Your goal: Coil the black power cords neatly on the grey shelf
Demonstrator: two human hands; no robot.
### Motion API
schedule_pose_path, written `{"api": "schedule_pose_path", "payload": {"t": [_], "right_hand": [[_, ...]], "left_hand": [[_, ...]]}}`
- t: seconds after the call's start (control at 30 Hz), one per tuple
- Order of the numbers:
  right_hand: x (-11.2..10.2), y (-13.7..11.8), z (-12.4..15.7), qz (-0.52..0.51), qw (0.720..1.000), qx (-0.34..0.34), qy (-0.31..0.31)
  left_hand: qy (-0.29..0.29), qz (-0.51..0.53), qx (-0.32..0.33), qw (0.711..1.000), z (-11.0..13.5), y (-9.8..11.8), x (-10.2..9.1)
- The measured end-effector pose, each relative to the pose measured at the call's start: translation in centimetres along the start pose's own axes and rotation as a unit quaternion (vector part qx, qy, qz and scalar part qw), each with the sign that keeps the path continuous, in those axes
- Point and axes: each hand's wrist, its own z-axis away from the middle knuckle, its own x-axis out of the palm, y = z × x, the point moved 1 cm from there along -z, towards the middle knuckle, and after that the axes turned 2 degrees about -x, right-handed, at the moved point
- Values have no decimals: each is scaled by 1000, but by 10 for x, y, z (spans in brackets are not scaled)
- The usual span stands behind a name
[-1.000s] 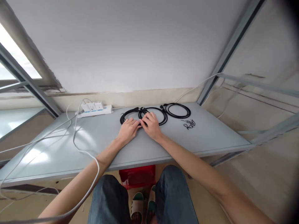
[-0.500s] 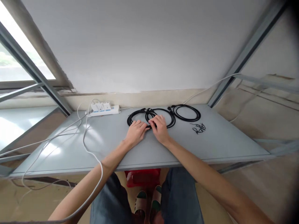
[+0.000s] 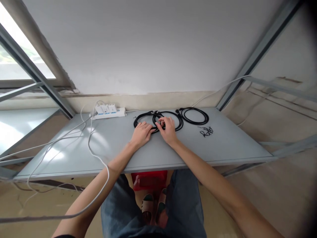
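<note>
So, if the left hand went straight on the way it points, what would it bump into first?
Most likely the leftmost black cable coil, which the left hand seems to be touching; the middle coil crosses it farther right. Exact depth is hard to judge.

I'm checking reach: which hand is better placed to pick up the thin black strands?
Likely the right hand: it is nearer the strands, which lie to its right. The left hand is farther, at the left coil.

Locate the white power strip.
In the head view, the power strip lies on the tabletop, near the wall, left of the leftmost black coil.
</note>
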Motion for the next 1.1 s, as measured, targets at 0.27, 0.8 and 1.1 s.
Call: {"api": "schedule_pose_path", "payload": {"t": [0.27, 0.8, 1.1], "right_hand": [[6, 8, -5, 11, 1000, -9, -22], [2, -6, 0, -31, 994, -39, -98], [-2, -10, -2, -59, 990, -59, -118]], "left_hand": [[-29, 41, -25, 998, -1, -13, -4], [-30, 66, -56, 996, 9, -13, 3], [-26, 71, -67, 995, 10, -11, 1]]}}
